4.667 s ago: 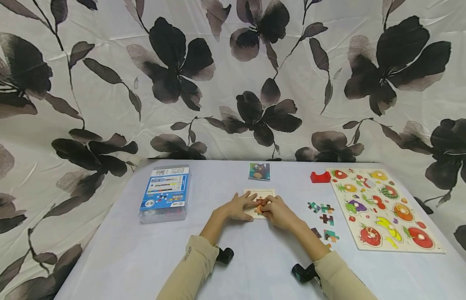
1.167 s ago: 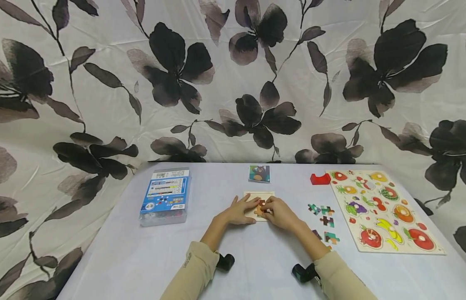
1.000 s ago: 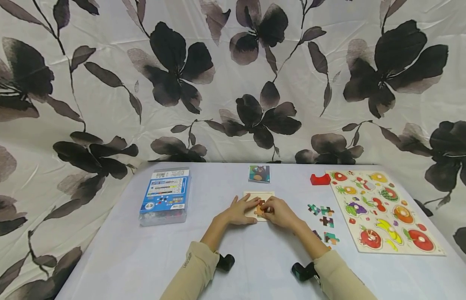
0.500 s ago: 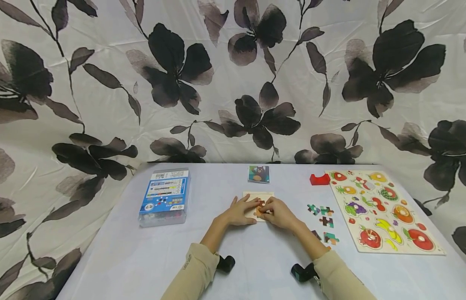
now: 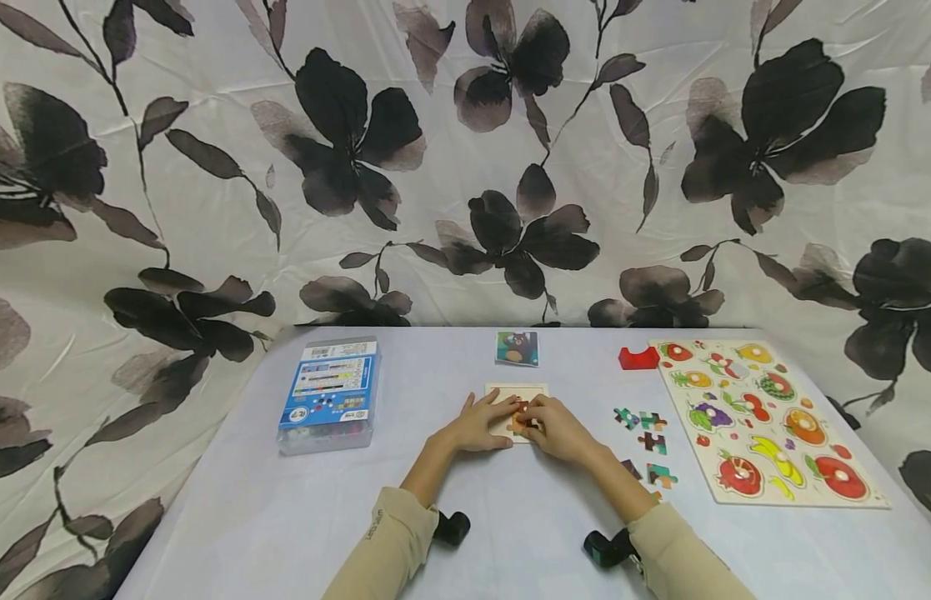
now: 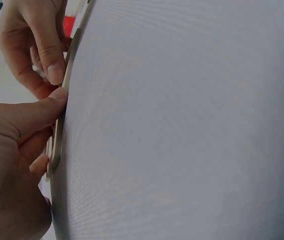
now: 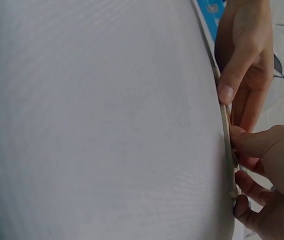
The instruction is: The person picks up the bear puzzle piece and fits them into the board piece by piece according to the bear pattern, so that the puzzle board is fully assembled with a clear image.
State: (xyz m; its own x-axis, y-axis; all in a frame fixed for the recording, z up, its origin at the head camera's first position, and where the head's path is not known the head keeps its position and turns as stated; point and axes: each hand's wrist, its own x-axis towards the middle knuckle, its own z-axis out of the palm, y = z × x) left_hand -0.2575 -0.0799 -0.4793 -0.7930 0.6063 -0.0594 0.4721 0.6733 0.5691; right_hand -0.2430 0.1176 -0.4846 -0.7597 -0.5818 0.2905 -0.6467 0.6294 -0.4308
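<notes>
A small pale puzzle tray (image 5: 536, 388) lies at mid-table, with orange-brown jigsaw pieces (image 5: 519, 426) in it. My left hand (image 5: 476, 422) rests on its left side, fingers spread over the pieces and thumb at the near edge. From the right, my right hand (image 5: 558, 427) pinches a jigsaw piece between thumb and curled fingers, low over the tray; the fingers mostly hide this piece. In the left wrist view the tray's edge (image 6: 58, 137) shows side-on, the left thumb against it. The right wrist view has the right hand (image 7: 279, 160) beside that edge.
Several loose jigsaw pieces (image 5: 653, 442) lie right of the right hand. Farther right are a red notched stand (image 5: 638, 358) and a fruit puzzle board (image 5: 723, 479). A bear picture card (image 5: 518, 348) stands behind the tray; a clear plastic box (image 5: 330, 392) with blue label lies left.
Both hands stay at the tray. The right thumb and fingers shift slightly over the pieces; the left hand holds its place. The loose pieces have not moved.
</notes>
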